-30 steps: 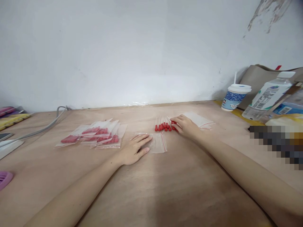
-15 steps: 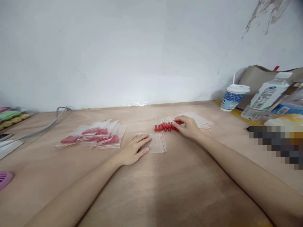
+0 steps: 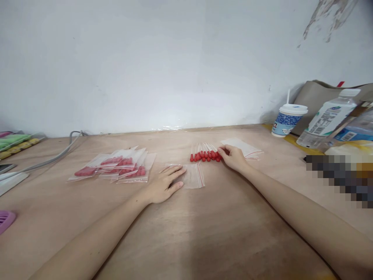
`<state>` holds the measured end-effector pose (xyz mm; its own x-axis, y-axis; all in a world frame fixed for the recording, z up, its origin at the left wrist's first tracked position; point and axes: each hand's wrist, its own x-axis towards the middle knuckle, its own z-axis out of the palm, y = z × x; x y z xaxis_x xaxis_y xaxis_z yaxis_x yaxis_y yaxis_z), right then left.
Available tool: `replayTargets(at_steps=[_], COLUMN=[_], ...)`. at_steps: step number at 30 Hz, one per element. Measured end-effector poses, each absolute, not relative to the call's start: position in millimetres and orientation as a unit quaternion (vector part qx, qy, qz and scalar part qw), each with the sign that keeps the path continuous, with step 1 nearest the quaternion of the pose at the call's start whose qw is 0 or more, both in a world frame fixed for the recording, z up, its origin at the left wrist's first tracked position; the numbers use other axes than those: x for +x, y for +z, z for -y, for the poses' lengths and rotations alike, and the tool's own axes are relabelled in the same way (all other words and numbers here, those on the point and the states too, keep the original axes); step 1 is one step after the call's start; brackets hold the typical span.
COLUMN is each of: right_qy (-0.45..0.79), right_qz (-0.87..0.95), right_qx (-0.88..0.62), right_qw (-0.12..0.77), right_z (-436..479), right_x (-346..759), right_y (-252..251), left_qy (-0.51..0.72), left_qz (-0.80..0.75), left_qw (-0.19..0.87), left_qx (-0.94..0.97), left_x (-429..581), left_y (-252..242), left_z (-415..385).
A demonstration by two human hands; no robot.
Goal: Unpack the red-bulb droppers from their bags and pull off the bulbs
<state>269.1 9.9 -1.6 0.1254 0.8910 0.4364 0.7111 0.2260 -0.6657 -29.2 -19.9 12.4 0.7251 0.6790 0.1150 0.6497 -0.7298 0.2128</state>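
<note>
My left hand (image 3: 164, 186) lies flat on the wooden table, its fingers pressing the left edge of an empty clear zip bag (image 3: 194, 175) with a red seal strip. Just beyond that bag lies a row of clear droppers with red bulbs (image 3: 204, 154). My right hand (image 3: 234, 157) rests at the right end of that row, fingertips touching the last red bulbs. Behind the right hand lies a small stack of empty zip bags (image 3: 244, 148).
Several filled zip bags with red bulbs (image 3: 116, 167) are piled at the left. A grey cable (image 3: 55, 156) runs to the wall. A paper cup with a straw (image 3: 288, 119), plastic bottles (image 3: 328, 117) and a grey bag (image 3: 317, 97) stand at the right. A purple object (image 3: 6, 220) sits at the left edge.
My right hand has slid to the right off the row of droppers, uncovering the red bulbs it lay over. My left hand has stayed on the empty bag.
</note>
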Motion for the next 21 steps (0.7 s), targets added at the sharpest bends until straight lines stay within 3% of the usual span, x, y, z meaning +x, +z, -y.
replayTargets(at_steps=[21], right_qy=[0.075], right_qz=[0.614], right_qx=[-0.658], right_qw=[0.431], right_z=[-16.1], right_x=[273.6], right_y=[-6.4], left_qy=[0.092], left_qz=[-0.358], left_qw=[0.061], left_qx=[0.927], left_x=[-29.3], left_y=[11.3], left_z=[19.4])
